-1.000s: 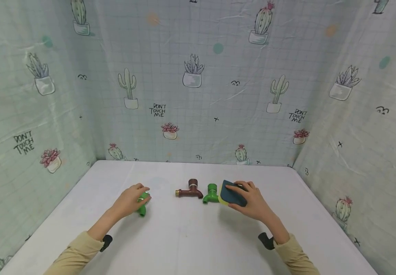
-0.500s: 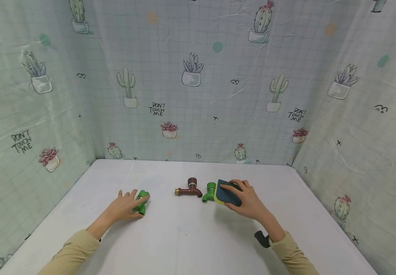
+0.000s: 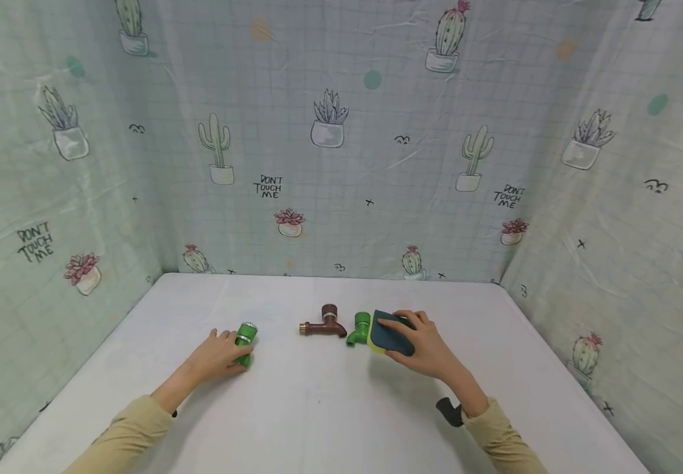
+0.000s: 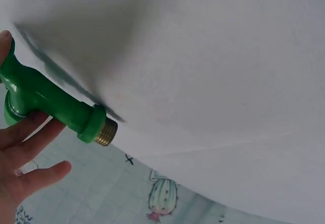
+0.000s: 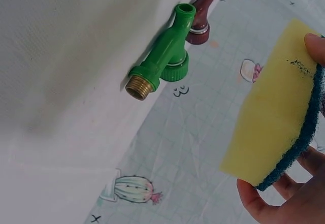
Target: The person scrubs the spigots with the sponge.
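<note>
On the left of the white table, my left hand [image 3: 215, 356] grips a green tap [image 3: 247, 333] across its body. In the left wrist view the tap's brass threaded end [image 4: 105, 132] points away from the fingers, and the thumb presses near the spout. My right hand [image 3: 428, 350] holds a sponge, its dark blue scouring side [image 3: 392, 334] up and its yellow side [image 5: 277, 102] down, bent slightly between thumb and fingers. Just left of the sponge lies a second green tap [image 3: 358, 331], partly covered by it in the head view. The right wrist view shows a gap between them.
A brown tap [image 3: 323, 327] with a brass end lies left of the second green tap. Cloth walls [image 3: 341, 197] printed with cacti enclose the table [image 3: 317, 421] at the back and sides. A black wrist device [image 3: 449, 412] shows by the right cuff.
My left hand has lowered from above the left green tap and closed its fingers around it; the tap's top has tilted slightly. The right hand with the sponge has shifted a little left.
</note>
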`<state>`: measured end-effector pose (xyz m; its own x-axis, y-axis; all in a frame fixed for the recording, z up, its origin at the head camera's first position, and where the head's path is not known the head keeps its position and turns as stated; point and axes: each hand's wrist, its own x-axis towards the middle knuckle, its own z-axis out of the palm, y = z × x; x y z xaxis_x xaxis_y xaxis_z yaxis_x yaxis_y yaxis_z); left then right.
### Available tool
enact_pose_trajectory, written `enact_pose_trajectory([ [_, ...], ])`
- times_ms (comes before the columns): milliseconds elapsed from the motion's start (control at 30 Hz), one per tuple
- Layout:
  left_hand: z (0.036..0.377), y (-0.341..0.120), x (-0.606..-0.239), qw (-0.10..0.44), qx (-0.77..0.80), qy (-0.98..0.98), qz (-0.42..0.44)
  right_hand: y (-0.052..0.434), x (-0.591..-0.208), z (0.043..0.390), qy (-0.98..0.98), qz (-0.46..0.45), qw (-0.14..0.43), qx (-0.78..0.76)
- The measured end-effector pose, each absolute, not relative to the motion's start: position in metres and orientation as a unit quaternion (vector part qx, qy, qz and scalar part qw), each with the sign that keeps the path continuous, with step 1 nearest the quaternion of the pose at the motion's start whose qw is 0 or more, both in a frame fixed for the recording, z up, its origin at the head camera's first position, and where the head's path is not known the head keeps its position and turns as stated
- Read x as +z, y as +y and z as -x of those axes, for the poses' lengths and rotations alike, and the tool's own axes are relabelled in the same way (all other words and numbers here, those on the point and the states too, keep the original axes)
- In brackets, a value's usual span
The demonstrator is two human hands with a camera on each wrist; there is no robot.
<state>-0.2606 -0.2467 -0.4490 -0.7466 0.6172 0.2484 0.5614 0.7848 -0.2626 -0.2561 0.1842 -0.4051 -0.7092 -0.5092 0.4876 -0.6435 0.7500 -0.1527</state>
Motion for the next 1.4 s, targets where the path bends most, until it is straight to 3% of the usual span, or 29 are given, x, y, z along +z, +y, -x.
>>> enact_pose_trajectory([
  [200, 0.257, -0.218, -0.441, 0.206, -0.058, -0.924, 0.317, 0.18, -0.407, 0.253, -0.903, -0.324, 0.219, 0.177],
  [367, 0.254, -0.182, -0.433, 0.201, -0.262, -0.889, 0.317, 0.171, -0.405, 0.248, -0.887, -0.341, 0.215, 0.227],
  [733, 0.248, -0.115, -0.414, 0.042, -0.614, -0.714, 0.333, 0.139, -0.402, 0.243, -0.87, -0.314, 0.186, 0.333],
  [1033, 0.247, -0.088, -0.416, -0.024, -0.688, -0.688, 0.231, 0.136, -0.407, 0.239, -0.868, -0.295, 0.182, 0.356],
  [1233, 0.249, -0.085, -0.412, -0.08, -0.665, -0.711, 0.213, 0.138, -0.408, 0.238, -0.869, -0.294, 0.189, 0.35],
  [1400, 0.249, -0.079, -0.406, -0.086, -0.697, -0.696, 0.149, 0.136, -0.408, 0.236, -0.873, -0.299, 0.22, 0.316],
])
